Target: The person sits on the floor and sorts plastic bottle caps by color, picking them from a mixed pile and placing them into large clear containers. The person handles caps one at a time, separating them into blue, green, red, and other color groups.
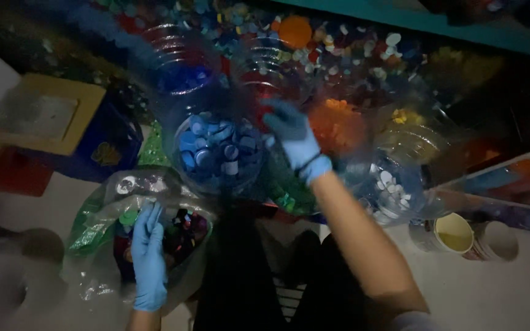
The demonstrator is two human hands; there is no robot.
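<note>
Bottle caps [182, 230] of mixed colours are lying in a clear plastic bag [102, 211] at the lower left, and we are reaching into them with our left hand [148, 254]. This hand is wearing a blue glove; its fingers [149, 216] are lying almost straight and close together, touching the caps at the bag's opening, and we cannot tell if they are pinching any cap.

Our right hand [294, 140], also gloved in blue, is hovering above and between the clear containers. Its fingers are curling loosely inward; the picture is too dark and blurred to show whether something is held inside.

Just left of this hand, a container of blue caps [219, 153] is standing. Right of it we are seeing a container of orange caps [337, 125] and, lower, one with white caps [391, 187].
</note>
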